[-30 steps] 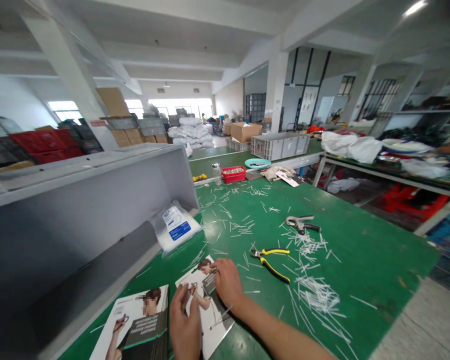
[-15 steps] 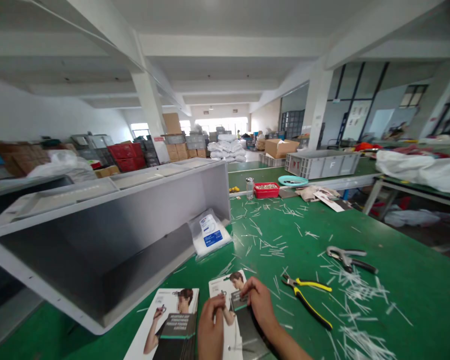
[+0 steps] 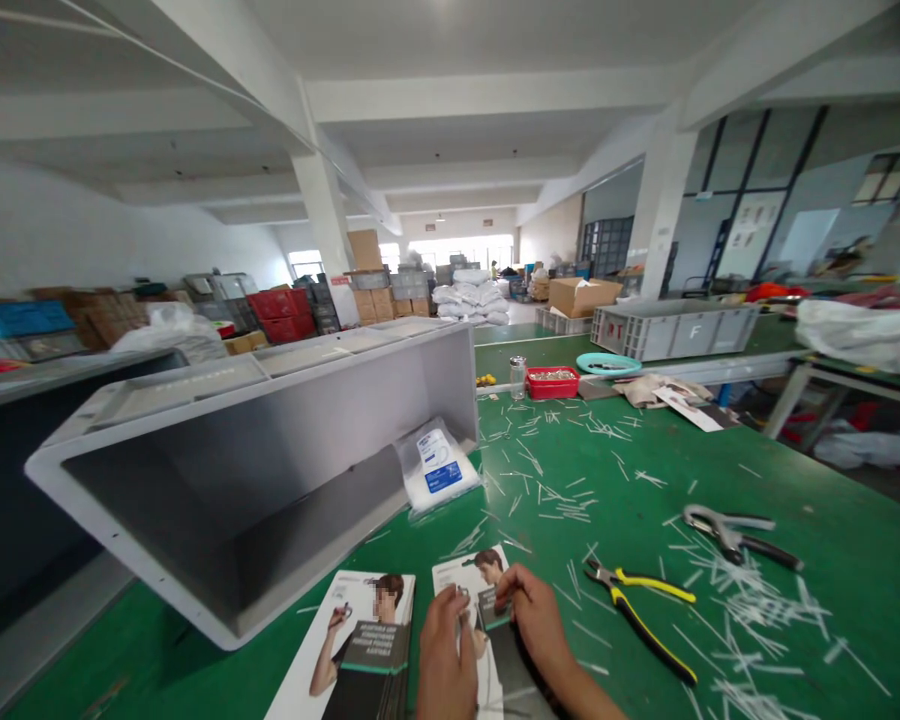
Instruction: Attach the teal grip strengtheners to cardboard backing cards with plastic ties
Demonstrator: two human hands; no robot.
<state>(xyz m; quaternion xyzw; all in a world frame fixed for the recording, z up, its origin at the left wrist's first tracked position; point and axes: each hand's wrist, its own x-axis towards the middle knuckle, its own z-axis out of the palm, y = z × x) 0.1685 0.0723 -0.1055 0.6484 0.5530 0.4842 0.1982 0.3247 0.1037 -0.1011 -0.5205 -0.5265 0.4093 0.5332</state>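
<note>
Both of my hands rest on a printed packaging card (image 3: 480, 590) lying on the green table (image 3: 615, 480) at the bottom centre. My left hand (image 3: 444, 660) has its fingers curled down onto the card's left part, pinching something small that I cannot make out. My right hand (image 3: 536, 625) presses closed fingers on the card's dark lower panel. A stack of similar printed cards (image 3: 360, 650) lies just left of my hands. Yellow-handled pliers (image 3: 641, 610) lie to the right of my right hand.
A long grey open-fronted bin (image 3: 270, 460) lies along the left, with a clear plastic bag (image 3: 439, 470) at its mouth. Several white cut strips (image 3: 750, 600) litter the table, with a black-handled hand tool (image 3: 735, 530) among them. A red tray (image 3: 553, 381), jar and grey crate (image 3: 671, 330) stand farther back.
The view has swung left and tipped slightly, so more of the grey bin shows. My hands have stayed on the card, with the fingers shifting only a little.
</note>
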